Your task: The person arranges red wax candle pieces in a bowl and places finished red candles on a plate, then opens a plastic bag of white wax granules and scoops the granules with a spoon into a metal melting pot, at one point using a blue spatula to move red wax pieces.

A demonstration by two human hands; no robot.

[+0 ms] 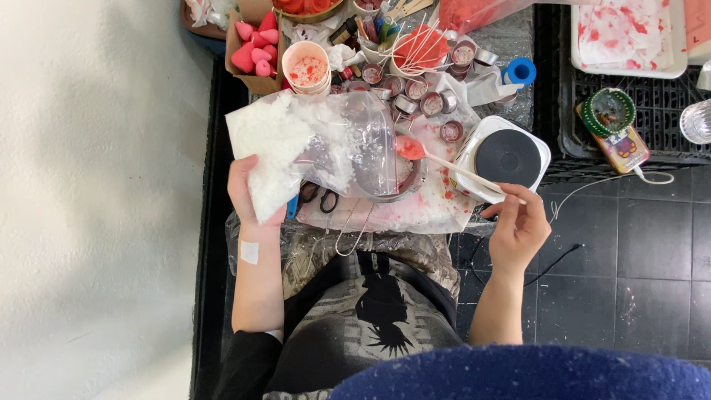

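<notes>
My left hand (pixel 248 194) grips a clear plastic bag (pixel 318 144) of white flakes, tilted so its open end lies over a metal bowl (pixel 406 184). My right hand (pixel 518 226) holds a wooden spoon (pixel 459 169) by its handle. The spoon's red-coated head sits at the bowl's rim, just under the bag's edge. The bowl is mostly hidden behind the bag. It stands on a plastic sheet (pixel 437 207) stained red.
A white single-burner hotplate (pixel 505 157) sits right of the bowl. Scissors (pixel 315 196) lie under the bag. Behind are several small tins (pixel 422 96), a paper cup (pixel 306 67), pink cone shapes (pixel 254 46), a blue roll (pixel 520 72) and a white tray (pixel 629 37).
</notes>
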